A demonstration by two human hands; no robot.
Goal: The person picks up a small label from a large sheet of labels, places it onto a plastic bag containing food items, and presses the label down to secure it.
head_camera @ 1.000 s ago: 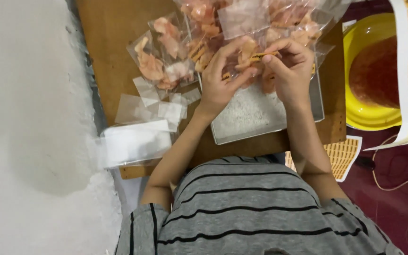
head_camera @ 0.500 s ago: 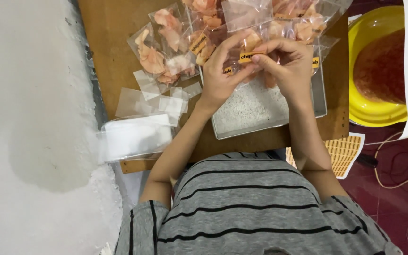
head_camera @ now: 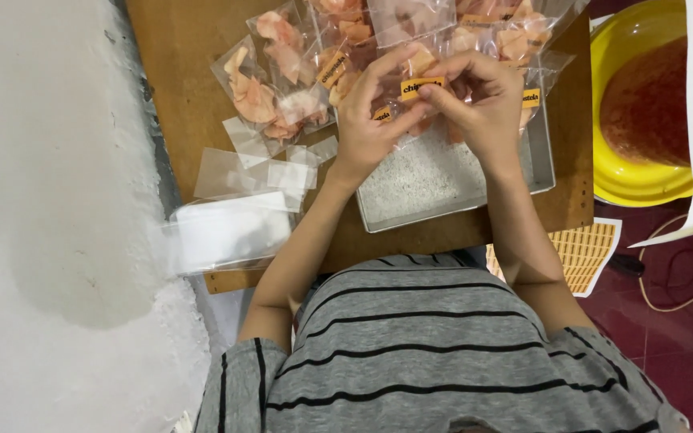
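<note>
We hold a small clear plastic bag of pink crackers with an orange label (head_camera: 420,87) above the metal tray (head_camera: 541,152). Left hand (head_camera: 370,120) and right hand (head_camera: 479,108) pinch it tight. Crooked pressing may wrinkle the label.

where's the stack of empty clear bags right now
In the head view, the stack of empty clear bags lies at the wooden board's near-left corner, left of the metal tray.
</note>
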